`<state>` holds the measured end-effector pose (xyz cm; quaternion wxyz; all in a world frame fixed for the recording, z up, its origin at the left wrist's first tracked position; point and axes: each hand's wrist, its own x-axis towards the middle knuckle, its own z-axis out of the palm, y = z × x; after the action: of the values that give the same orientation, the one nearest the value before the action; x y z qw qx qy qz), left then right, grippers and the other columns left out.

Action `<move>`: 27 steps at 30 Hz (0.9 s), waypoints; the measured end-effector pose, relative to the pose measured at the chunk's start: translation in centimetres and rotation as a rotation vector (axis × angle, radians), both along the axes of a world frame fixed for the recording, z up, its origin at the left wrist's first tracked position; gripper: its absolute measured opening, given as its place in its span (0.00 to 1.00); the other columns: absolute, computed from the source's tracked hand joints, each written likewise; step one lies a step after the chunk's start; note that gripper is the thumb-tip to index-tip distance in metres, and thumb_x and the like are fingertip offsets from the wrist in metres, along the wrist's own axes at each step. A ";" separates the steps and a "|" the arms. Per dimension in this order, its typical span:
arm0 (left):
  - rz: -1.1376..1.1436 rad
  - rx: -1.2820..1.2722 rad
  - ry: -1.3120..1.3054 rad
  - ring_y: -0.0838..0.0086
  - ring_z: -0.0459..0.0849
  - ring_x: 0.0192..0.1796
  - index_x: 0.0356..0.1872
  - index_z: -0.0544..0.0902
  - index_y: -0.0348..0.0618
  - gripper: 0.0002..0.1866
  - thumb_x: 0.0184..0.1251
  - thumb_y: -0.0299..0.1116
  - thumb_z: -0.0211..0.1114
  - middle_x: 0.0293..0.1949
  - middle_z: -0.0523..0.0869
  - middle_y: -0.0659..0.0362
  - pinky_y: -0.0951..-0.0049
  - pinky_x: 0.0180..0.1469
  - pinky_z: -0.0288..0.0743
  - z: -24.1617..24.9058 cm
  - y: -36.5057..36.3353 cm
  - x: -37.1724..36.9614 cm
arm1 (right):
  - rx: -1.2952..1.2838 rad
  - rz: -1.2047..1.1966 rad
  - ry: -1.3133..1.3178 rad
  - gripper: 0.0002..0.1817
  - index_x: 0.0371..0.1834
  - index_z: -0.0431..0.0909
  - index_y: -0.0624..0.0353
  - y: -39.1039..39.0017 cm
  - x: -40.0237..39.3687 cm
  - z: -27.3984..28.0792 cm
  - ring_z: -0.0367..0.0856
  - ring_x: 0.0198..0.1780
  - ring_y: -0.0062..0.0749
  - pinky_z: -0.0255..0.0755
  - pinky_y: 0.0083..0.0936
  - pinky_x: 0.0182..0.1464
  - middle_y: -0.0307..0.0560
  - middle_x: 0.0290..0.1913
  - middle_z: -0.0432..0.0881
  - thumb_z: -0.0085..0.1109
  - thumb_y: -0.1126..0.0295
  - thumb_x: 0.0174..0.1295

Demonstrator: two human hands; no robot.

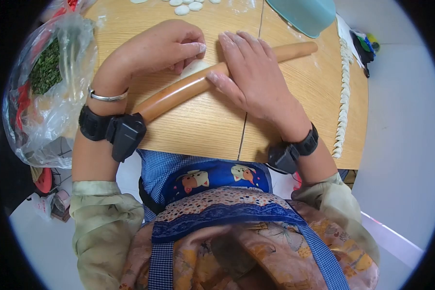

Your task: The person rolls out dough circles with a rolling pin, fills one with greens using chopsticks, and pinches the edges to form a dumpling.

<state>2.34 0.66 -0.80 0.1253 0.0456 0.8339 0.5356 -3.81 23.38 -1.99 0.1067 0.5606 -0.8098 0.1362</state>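
Note:
A long wooden rolling pin (179, 92) lies slanted across the wooden table (212, 130). My right hand (251, 72) rests flat on it, fingers straight and floury. Under the pin sits a small white piece of dough (194, 66). My left hand (162, 46) pinches the edge of that dough with its fingertips, just beyond the pin. Both wrists carry black bands; the left also wears a silver bangle (106, 96).
Several small round dough pieces (186, 6) lie at the far edge. A teal bowl (304, 14) stands at the back right. A long rope of cut dough (344, 96) runs down the right edge. A plastic bag with chopped greens (46, 67) sits left.

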 end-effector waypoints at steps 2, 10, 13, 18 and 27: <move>0.011 0.012 -0.014 0.85 0.75 0.26 0.38 0.82 0.35 0.08 0.73 0.31 0.61 0.25 0.78 0.67 0.81 0.29 0.73 -0.1 0.1 -0.1 | -0.021 -0.002 0.023 0.38 0.66 0.70 0.70 -0.8 -0.7 -0.4 0.70 0.68 0.58 0.58 0.53 0.70 0.62 0.62 0.77 0.51 0.44 0.69; -0.050 -0.186 0.122 0.82 0.77 0.31 0.38 0.82 0.34 0.08 0.59 0.25 0.68 0.28 0.81 0.63 0.78 0.35 0.74 -0.4 0.1 -0.2 | 0.019 -0.028 0.024 0.40 0.70 0.66 0.69 2.4 2.0 0.0 0.66 0.70 0.58 0.50 0.58 0.74 0.63 0.67 0.72 0.52 0.44 0.67; -0.055 -0.190 0.112 0.81 0.78 0.33 0.38 0.82 0.34 0.08 0.59 0.25 0.68 0.28 0.81 0.63 0.77 0.37 0.74 -0.3 0.1 0.0 | 0.122 -0.091 -0.049 0.43 0.74 0.63 0.66 4.4 3.9 0.5 0.61 0.75 0.56 0.39 0.59 0.77 0.61 0.72 0.66 0.55 0.43 0.65; -0.094 -0.298 0.044 0.81 0.76 0.33 0.39 0.81 0.35 0.09 0.58 0.25 0.68 0.28 0.81 0.63 0.77 0.36 0.72 0.3 -0.1 -0.3 | 0.120 -0.118 -0.063 0.43 0.74 0.63 0.65 5.5 5.0 0.3 0.61 0.75 0.55 0.39 0.59 0.78 0.59 0.73 0.67 0.55 0.44 0.64; -0.038 -0.190 0.200 0.82 0.74 0.33 0.38 0.80 0.35 0.08 0.59 0.24 0.66 0.29 0.78 0.66 0.78 0.36 0.71 -0.3 0.4 0.1 | 0.111 -0.109 -0.069 0.42 0.74 0.64 0.64 5.3 4.8 0.3 0.62 0.75 0.53 0.39 0.59 0.78 0.57 0.72 0.68 0.56 0.44 0.64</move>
<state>2.41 1.01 -1.12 0.0551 0.1023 0.8881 0.4446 0.99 28.68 -1.70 0.0549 0.5155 -0.8487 0.1044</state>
